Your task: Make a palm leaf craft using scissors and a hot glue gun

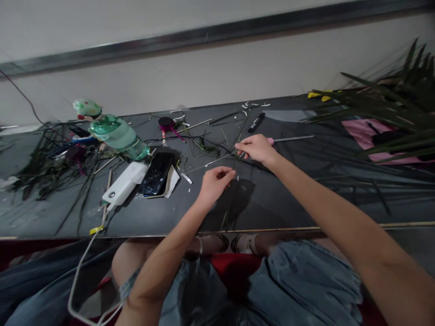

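– Where are the hands being held?
– Over the bench, near the middle. The left hand is being kept half curled, thumb and forefinger brought together at the tips. The right hand is being held just beyond, at its 2 o'clock, its fingertips pressed together in a pinch.
– Is anything being gripped?
– A thin green leaf strip is apparently being pinched by the right hand, with its far end being pointed towards 12 o'clock. Whether it is also being gripped by the left hand cannot be told; the contact is too small.
– What is being seen around them?
– At 12 o'clock from the right hand, a black marker is being seen; at 2 o'clock, a pink-handled tool. At 9 o'clock from the left hand, a phone is being displayed face up, touched by a white power bank. A green bottle is being seen at 10 o'clock, leaning.
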A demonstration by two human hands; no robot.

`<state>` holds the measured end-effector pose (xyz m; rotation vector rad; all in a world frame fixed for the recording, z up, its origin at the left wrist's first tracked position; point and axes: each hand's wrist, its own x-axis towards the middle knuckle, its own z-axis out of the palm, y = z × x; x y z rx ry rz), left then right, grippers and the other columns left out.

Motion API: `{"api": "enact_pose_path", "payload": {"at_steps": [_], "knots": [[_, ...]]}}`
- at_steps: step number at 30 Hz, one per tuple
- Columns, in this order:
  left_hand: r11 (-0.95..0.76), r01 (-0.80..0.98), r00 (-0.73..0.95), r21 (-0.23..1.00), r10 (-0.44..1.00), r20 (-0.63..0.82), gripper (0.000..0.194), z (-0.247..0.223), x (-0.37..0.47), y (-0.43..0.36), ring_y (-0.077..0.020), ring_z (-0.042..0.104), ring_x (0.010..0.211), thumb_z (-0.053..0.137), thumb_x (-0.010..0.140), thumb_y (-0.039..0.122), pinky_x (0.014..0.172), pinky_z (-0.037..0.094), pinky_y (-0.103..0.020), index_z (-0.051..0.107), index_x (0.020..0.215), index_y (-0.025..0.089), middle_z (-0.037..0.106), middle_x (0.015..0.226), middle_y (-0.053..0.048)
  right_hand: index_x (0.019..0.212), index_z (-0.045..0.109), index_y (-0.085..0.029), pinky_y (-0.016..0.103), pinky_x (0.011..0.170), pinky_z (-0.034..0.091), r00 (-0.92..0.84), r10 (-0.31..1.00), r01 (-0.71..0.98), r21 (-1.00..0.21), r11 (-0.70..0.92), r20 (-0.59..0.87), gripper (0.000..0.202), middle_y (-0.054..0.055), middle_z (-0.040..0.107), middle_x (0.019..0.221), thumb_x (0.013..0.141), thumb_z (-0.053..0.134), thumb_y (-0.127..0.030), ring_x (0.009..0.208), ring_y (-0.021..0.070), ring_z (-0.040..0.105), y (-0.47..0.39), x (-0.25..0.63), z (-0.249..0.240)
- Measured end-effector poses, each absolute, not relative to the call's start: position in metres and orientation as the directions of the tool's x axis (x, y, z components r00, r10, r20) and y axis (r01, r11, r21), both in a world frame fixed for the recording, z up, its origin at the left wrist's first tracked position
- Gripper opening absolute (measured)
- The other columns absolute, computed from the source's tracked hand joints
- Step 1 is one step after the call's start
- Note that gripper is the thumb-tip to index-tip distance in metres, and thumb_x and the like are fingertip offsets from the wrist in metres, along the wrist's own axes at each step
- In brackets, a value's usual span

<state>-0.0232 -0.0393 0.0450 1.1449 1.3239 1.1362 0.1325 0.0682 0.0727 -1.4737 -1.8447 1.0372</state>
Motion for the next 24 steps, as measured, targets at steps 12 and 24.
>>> {"api": "enact_pose_path", "payload": {"at_steps": [12, 24], "knots": [[0.408, -0.195, 0.143, 0.892, 0.912, -0.385, 0.049, 0.037, -0.008, -0.082, -0.0063, 0.05, 0.049, 0.08, 0.061, 0.056, 0.048, 0.039, -0.02, 0.071, 0.083, 0.013, 0.07, 0.074, -0.005, 0.082, 0.075, -0.016, 0.031, 0.079, 0.044, -0.501, 0.864, 0.734, -0.507, 0.453, 0.046, 0.018, 0.007, 0.071, 0.084, 0.078, 0.074, -0.033, 0.078, 0.0164, 0.061, 0.154, 0.12, 0.078], [0.054, 0.67, 0.041, 0.741, 0.993, -0.11, 0.037, 0.036, -0.003, -0.114, -0.0135, 0.054, 0.057, 0.053, 0.089, 0.045, 0.055, 0.029, -0.025, 0.07, 0.067, 0.021, 0.066, 0.06, -0.002, 0.123, 0.065, -0.012, 0.04, 0.094, 0.048, -0.542, 0.825, 0.738, -0.379, 0.558, 0.16, 0.044, 0.014, 0.067, 0.117, 0.084, 0.07, -0.03, 0.108, 0.0279, 0.062, 0.141, 0.109, 0.071]]}}
